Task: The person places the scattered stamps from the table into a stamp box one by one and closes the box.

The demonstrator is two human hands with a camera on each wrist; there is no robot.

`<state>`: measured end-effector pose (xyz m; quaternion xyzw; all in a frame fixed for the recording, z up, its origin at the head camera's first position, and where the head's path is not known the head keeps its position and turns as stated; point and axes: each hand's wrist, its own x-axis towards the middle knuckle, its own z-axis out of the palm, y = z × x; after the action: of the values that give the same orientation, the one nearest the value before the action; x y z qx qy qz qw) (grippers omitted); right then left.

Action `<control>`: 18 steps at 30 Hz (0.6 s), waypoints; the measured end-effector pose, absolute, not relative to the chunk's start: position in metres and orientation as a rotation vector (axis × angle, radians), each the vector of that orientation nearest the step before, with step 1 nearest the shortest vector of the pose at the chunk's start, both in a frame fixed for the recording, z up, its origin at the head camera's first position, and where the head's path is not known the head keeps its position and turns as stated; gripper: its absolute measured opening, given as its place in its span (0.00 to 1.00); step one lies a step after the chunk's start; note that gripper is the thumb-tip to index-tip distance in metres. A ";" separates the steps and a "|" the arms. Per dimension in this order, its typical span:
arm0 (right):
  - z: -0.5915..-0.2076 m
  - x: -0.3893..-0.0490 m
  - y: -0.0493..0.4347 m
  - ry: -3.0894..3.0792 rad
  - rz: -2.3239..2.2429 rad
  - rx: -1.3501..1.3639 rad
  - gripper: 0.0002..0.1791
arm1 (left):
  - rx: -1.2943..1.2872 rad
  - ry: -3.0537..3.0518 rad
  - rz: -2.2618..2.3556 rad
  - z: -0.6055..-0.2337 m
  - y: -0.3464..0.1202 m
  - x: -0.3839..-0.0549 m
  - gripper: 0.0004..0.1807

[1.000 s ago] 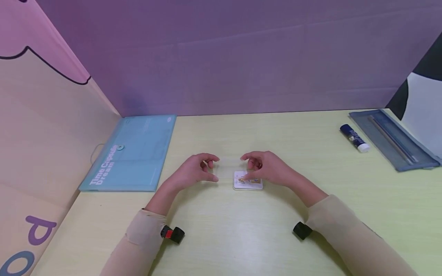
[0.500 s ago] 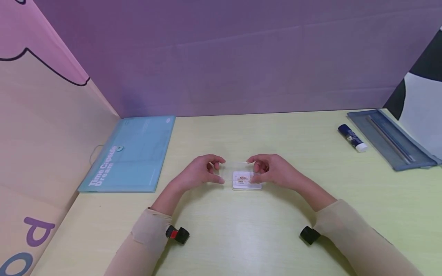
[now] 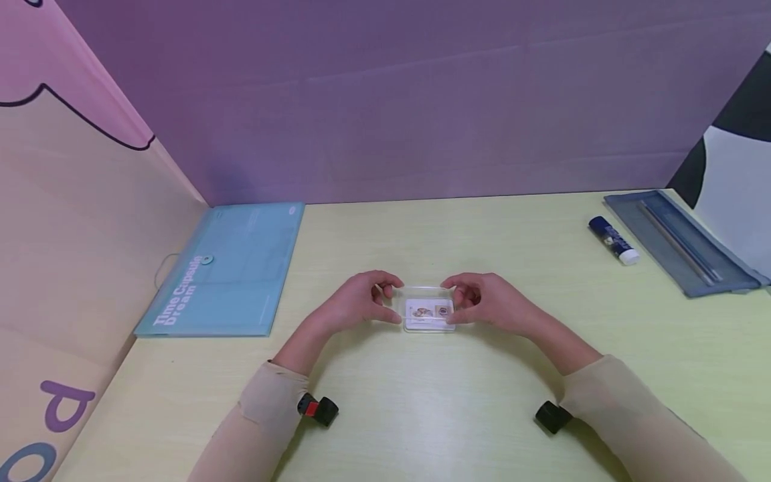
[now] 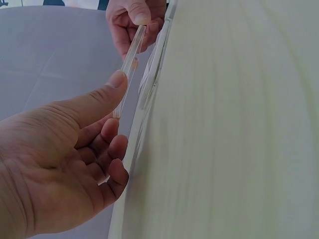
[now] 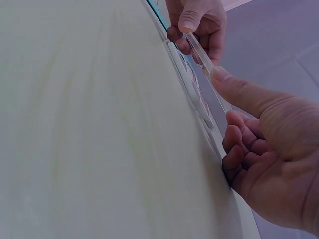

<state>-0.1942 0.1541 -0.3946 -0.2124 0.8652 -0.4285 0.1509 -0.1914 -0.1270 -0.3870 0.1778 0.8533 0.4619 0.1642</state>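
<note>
A clear plastic lid (image 3: 423,289) is held level between both hands, close over a white printed card stack (image 3: 427,325) on the table. The cards' small pictures show through it, and a thin clear rim surrounds them. My left hand (image 3: 361,301) pinches the lid's left end between thumb and fingers. At the opposite end, the thumb and fingers of my right hand (image 3: 496,302) pinch it likewise. Seen edge-on in the left wrist view, the lid (image 4: 130,55) is a narrow transparent strip. In the right wrist view, the card stack (image 5: 188,79) lies below it.
To the left lies a blue document folder (image 3: 241,268) with white lettering. A glue stick (image 3: 613,239) and a grey-blue zip pouch (image 3: 674,244) are at the far right of the table (image 3: 421,402). A purple partition (image 3: 391,100) stands behind.
Both hands have carried the clear lid to the right, from left of the card stack to over it. The stack has stayed put.
</note>
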 end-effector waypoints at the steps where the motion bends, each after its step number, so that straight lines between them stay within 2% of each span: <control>1: -0.395 -0.194 0.155 2.487 -1.227 -0.613 0.33 | 0.508 2.429 1.317 -0.387 -0.126 -0.191 0.29; 18: -0.396 -0.188 0.163 2.487 -1.214 -0.594 0.33 | 0.535 2.473 1.204 -0.391 -0.115 -0.189 0.28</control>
<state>-0.1876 0.1628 -0.3958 -0.2074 0.8681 -0.4236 0.1548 -0.1890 -0.1153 -0.3911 0.1883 0.8699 0.4234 0.1688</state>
